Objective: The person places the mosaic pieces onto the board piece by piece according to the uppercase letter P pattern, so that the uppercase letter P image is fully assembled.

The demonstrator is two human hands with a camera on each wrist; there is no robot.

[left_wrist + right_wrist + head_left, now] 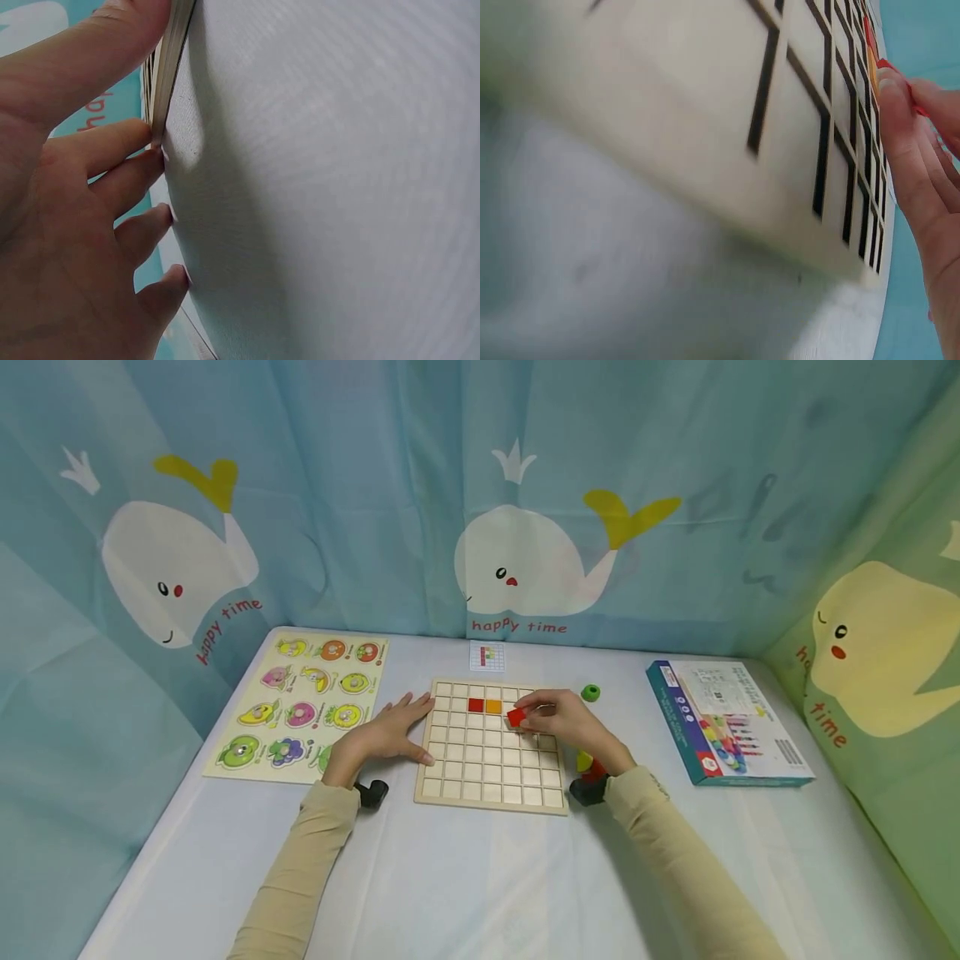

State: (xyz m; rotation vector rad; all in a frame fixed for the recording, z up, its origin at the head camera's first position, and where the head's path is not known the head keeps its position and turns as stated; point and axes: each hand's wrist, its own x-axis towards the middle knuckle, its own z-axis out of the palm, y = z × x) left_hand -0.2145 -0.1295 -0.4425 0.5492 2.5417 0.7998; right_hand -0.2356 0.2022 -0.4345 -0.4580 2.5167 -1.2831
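A wooden grid board [491, 795] lies flat on the table, with a red square tile [476, 705] and an orange square tile [493, 707] side by side in its second row from the back. Over the right part of the board, my right hand [562, 722] pinches another red square tile [516, 717] between thumb and fingers, tilted against the grid. In the right wrist view that red tile [883, 64] shows at the fingertips. My left hand [386, 731] rests with spread fingers at the board's left edge; in the left wrist view its thumb and fingertips touch the board's side [174, 67].
Behind the board lies a small pattern card [487, 657]. To the left is a fruit puzzle board [300, 710], partly under the left wrist. A green bead [591, 693] and a yellow piece [584, 762] sit right of the board. Farther right lies a toy box [727, 722].
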